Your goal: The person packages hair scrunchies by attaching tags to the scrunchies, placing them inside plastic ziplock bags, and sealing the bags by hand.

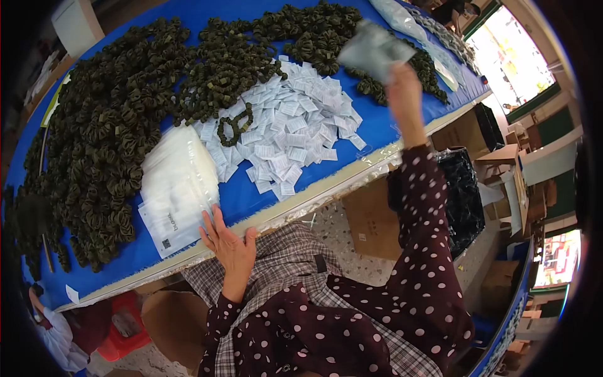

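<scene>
My right hand (404, 94), smeared by motion, is raised over the far right of the table and grips a clear plastic bag (375, 51). The bag is blurred, so I cannot tell what is in it. My left hand (231, 246) is open at the table's front edge, fingers apart, with the fingertips by the lower right side of a stack of flat plastic bags (179, 182). Beside the stack lies a heap of small white printed slips (298, 125). One dark green scrunchie-like ring (235, 129) rests on the heap's left side.
Piles of dark green gathered fabric rings (107, 138) cover the left and back of the blue table (251, 204). Filled-looking clear bags (402, 22) lie at the far right. Below are a cardboard box (372, 220), a black-lined bin (461, 195) and a red container (129, 327). Another person's sleeve (59, 336) shows lower left.
</scene>
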A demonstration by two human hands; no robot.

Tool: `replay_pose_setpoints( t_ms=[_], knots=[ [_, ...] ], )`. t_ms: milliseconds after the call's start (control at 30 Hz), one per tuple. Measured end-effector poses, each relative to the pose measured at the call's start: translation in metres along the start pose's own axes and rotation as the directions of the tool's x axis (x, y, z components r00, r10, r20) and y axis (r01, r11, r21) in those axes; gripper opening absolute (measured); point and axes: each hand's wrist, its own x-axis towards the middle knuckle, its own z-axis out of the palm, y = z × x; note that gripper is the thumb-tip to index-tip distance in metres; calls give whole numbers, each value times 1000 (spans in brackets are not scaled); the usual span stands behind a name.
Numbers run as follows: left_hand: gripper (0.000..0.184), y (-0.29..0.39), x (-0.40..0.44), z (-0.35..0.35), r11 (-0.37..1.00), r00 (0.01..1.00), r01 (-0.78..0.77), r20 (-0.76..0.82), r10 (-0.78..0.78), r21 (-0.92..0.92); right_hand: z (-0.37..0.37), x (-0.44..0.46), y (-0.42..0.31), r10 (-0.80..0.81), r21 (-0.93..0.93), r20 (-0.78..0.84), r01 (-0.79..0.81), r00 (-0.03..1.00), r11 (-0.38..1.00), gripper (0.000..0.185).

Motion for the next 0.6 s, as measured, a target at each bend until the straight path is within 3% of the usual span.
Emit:
replay_pose_setpoints(
  t_ms=[33,67,133,167,233,267,300,333,367,400,467,600],
  knots=[
    [80,1,-2,0,1000,1000,10,11,-10,11,-105,56,30,-221,-81,-449,207,866,975,38],
    [79,2,0,-1,1000,1000,17,17,-18,24,-114,56,0,-306,-315,-700,106,646,943,44],
    [77,12,15,-8,996,998,44,42,-41,-78,-122,42,-19,-376,-525,-579,22,723,851,48],
    [75,19,19,-21,983,995,64,90,-49,-171,-110,31,-21,-294,-494,-523,-4,800,869,47],
    [72,35,31,-50,930,981,122,183,-60,-347,-67,-5,-7,-97,-474,-519,-191,849,860,39],
    [68,44,41,-67,727,964,166,265,23,-666,-47,-24,7,-68,-509,-480,-214,875,834,35],
    [64,55,57,-86,426,944,232,309,118,-874,-29,-43,26,-25,-535,-438,-238,898,811,32],
    [64,68,66,-101,65,922,291,298,246,-955,-13,-62,45,-3,-583,-368,-228,930,780,29],
    [68,78,71,-110,-321,885,344,191,424,-882,6,-81,63,24,-587,-345,-235,938,775,25],
    [73,90,76,-117,-639,852,398,6,524,-659,24,-95,80,48,-588,-316,-235,948,774,20],
    [80,132,82,-142,-826,875,334,-178,451,-454,55,-120,103,50,-676,-206,-179,977,715,13],
    [77,107,79,-149,-728,905,236,-127,406,-644,97,-140,138,25,-695,-40,-46,999,717,10]
  ],
)
